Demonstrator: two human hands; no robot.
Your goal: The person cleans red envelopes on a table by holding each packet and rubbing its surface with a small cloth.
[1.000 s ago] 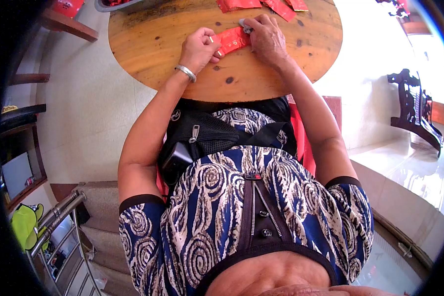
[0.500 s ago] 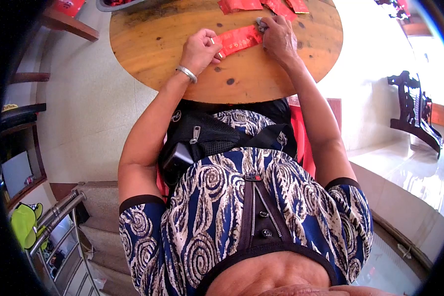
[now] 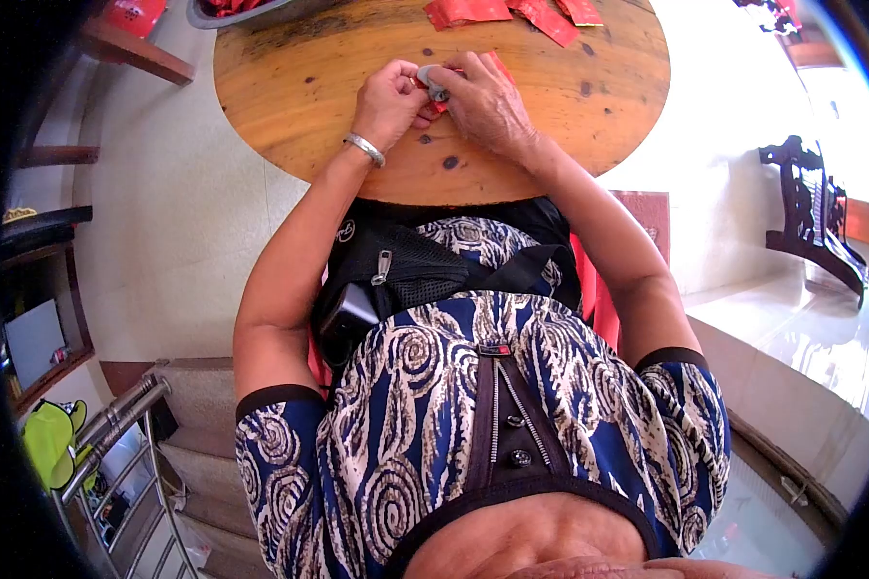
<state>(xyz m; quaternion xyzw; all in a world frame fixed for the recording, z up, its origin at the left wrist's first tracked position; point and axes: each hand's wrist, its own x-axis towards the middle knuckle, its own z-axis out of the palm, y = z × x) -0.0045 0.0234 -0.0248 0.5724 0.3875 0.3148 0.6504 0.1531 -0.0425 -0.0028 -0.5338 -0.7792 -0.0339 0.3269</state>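
Note:
A long red packet (image 3: 501,68) lies across the wooden table in front of me, mostly hidden under my right hand. My left hand (image 3: 390,104) is closed in a pinch at the packet's left end, a silver bangle on the wrist. Between the fingers of my right hand (image 3: 490,104) is a small grey crumpled cloth (image 3: 434,83), close beside my left fingertips and over the packet's left part. Whether the two hands touch cannot be made out.
More red packets (image 3: 469,11) lie at the table's far side. A grey basin (image 3: 261,19) with red packets stands at the far left edge of the round table (image 3: 299,106). A wooden stool leg (image 3: 145,58) is left. Stairs with a metal railing (image 3: 116,420) are behind left.
My right hand has slid left along the red packet with the grey cloth, from its right end to near my left hand. My left hand has stayed in place.

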